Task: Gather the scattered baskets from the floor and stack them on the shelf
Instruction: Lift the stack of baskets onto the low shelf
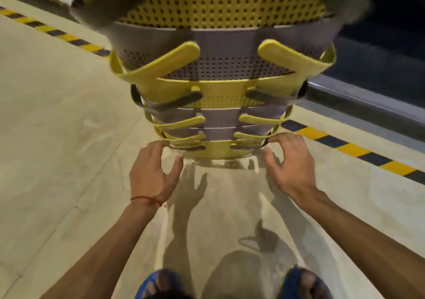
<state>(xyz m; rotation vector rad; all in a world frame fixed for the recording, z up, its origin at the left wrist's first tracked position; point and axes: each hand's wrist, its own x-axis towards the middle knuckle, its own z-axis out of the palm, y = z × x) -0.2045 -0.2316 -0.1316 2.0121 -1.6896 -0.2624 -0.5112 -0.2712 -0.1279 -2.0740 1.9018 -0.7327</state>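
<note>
The gathering part looks largely done. A tall stack of baskets [218,100], perforated yellow and grey ones nested into each other with their handles folded across the front, stands on the pale floor [57,137] directly ahead of the person. It rises so close to the camera that its top blurs out of view. No loose basket lies on the floor that shows, though the stack hides much of the far side.

Both hands are down at the lowest basket [216,150]. The left hand [151,172], with a red thread [145,199] on its wrist, is spread wide, with its fingertips at the basket's left edge and the thumb just beside its base. The right hand [289,163] has bent fingers at the right edge, near a handle. I cannot tell whether it really grips.

What is left, in my judgement, is the second half of the task: the stack has not yet reached a shelf. No shelf can be made out here. There is only striped hazard tape [345,146] and a grey ledge [368,105] to the far right. Blue sandals [158,282] show at the near edge.
</note>
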